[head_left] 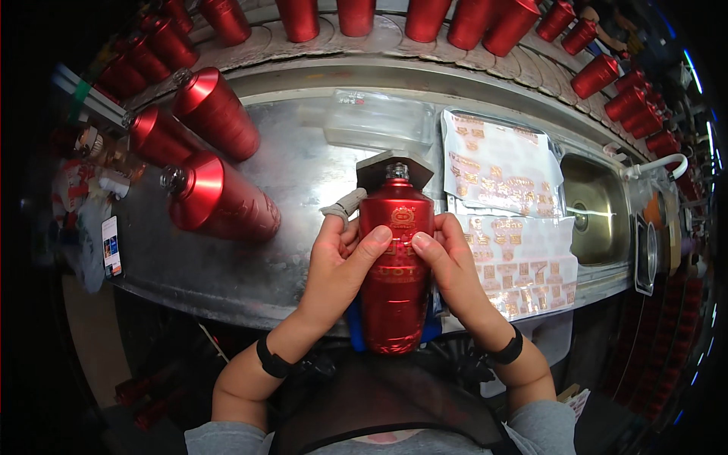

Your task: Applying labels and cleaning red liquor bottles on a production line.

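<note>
A glossy red bottle with a clear neck and gold emblem lies between my hands, its base toward me and its neck pointing away. My left hand grips its left side, thumb pressed on the front; a grey cloth cover wraps one fingertip. On the opposite side my right hand holds the bottle, its thumb also against the gold lettering. Behind the neck sits a dark grey angular block. To the right, white sheets of gold stickers lie beside my right hand.
Three more red bottles occupy the left of the metal worktop. A clear plastic box stands beyond the block. At right are a sink and white faucet. Red bottles line a curved conveyor at the back.
</note>
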Demonstrator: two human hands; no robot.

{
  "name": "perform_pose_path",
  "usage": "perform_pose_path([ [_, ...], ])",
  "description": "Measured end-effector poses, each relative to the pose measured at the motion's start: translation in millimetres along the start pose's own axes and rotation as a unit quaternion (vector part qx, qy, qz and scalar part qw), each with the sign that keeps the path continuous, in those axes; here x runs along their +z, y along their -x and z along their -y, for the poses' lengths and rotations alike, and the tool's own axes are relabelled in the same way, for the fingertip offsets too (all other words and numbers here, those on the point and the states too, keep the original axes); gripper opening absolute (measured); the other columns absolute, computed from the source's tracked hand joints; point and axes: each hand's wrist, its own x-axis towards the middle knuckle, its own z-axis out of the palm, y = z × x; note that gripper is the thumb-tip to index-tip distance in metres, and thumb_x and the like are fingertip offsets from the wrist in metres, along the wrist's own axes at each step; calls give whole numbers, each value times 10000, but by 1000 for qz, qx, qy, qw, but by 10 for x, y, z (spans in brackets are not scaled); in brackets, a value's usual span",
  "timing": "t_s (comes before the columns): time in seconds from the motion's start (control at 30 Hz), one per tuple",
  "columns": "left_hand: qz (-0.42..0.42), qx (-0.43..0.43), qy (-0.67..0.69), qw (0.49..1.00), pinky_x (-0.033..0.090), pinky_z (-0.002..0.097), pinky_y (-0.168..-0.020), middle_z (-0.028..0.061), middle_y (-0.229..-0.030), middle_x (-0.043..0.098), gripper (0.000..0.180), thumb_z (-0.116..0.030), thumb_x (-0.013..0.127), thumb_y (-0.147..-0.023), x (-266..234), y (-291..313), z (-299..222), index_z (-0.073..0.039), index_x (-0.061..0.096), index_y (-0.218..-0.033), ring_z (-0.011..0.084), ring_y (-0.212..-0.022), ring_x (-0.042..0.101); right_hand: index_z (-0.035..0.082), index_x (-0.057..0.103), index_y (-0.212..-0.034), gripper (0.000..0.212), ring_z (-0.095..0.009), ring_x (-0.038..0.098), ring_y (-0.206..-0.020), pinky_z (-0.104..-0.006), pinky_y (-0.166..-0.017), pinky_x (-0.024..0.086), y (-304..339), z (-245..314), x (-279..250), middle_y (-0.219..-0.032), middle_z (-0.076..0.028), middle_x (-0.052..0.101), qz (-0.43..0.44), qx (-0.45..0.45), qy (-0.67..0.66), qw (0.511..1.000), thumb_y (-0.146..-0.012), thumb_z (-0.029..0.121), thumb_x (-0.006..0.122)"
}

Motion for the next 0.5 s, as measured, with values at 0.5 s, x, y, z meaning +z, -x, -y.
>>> perform_pose_path([
  [0.5,17,-6,-15,1000,479,296,-985,185,-1320,545,593,-101,635,-946,-33,34,-25,11,310,-1430,171,-1159,578,18,516,-1076,255,-56,539,-805,-214,-752,436,34,98,-55,-835,-14,590,21,25,-39,999,-964,230,604],
])
